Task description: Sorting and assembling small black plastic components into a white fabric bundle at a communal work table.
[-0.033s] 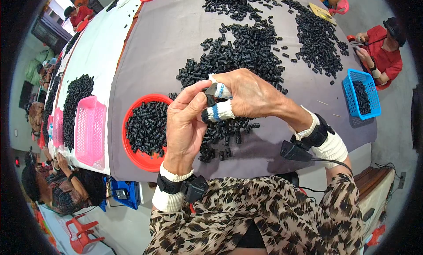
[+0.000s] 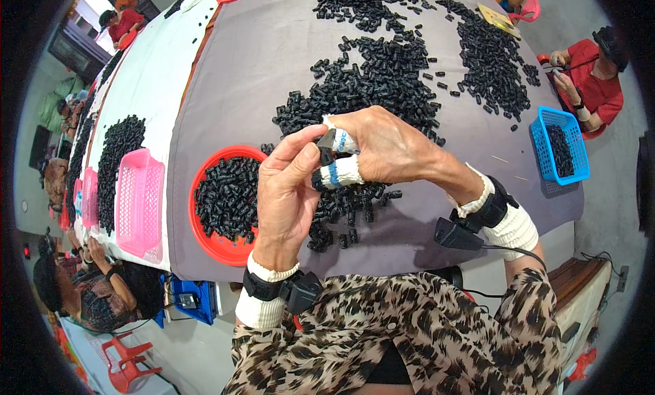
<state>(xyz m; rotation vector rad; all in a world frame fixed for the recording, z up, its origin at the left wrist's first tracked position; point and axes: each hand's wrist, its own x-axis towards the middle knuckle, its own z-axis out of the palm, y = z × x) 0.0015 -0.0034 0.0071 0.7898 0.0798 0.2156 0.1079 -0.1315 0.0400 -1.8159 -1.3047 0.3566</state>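
My left hand (image 2: 290,183) pinches a small black plastic part (image 2: 326,156) between thumb and fingers, in front of my chest above the table edge. Against it, my right hand (image 2: 392,146) is closed round a small blade (image 2: 328,138) with a grey, pointed face; its handle is hidden. White wraps with blue marks cover the right thumb and a finger. Behind both hands spreads a large heap of similar black parts (image 2: 382,74). Left of my left hand, a round red tray (image 2: 198,228) is filled with more of them.
Grey cloth (image 2: 232,74) covers the table. A pink basket (image 2: 140,204) stands left of the tray, and a blue basket (image 2: 563,170) with black parts is at the right edge. Co-workers sit around, one in a red shirt (image 2: 592,74). Cables run from my wrist devices.
My hands, the blade and the black part stay in place. At the right, the red-shirted co-worker's hands have shifted slightly.
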